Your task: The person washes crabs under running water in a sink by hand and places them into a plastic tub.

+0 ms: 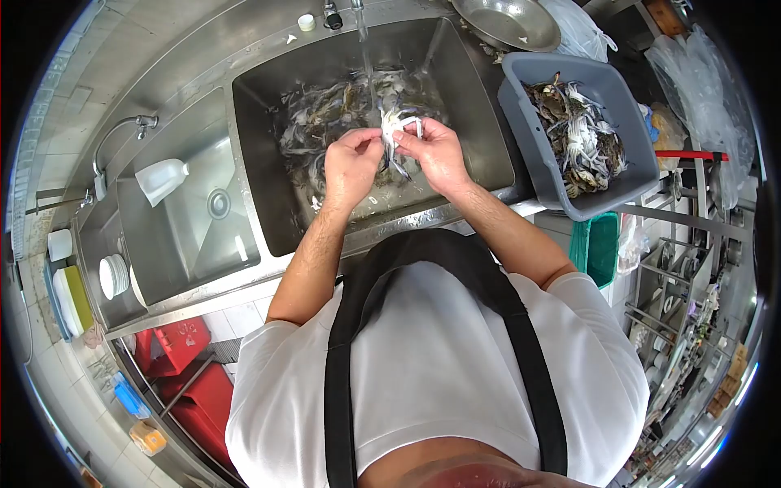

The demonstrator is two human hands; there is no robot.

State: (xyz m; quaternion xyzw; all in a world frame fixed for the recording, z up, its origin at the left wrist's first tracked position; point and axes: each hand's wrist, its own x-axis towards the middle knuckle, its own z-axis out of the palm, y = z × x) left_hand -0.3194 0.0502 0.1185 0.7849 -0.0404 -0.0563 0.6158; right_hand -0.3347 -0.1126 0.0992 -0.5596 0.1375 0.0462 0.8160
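A crab [392, 124], pale underside showing, is held up over the sink under the running tap water. My right hand [437, 157] grips its right side, thumb on the body and fingers by the legs. From the left, my left hand [353, 169] pinches the crab's edge between thumb and fingers; the exact part is hidden. Below both hands, many more crabs [325, 114] lie in water in the deep steel sink [268, 207]. To the right stands a grey tub [561, 199] with a heap of crabs [582, 134] inside.
A tap [356, 5] pours into the sink from the far edge. On the left is a second basin [183, 244] holding a white scoop-like container [161, 180]. A metal bowl [512, 23] sits behind the grey tub. Below it is a green bin [603, 250].
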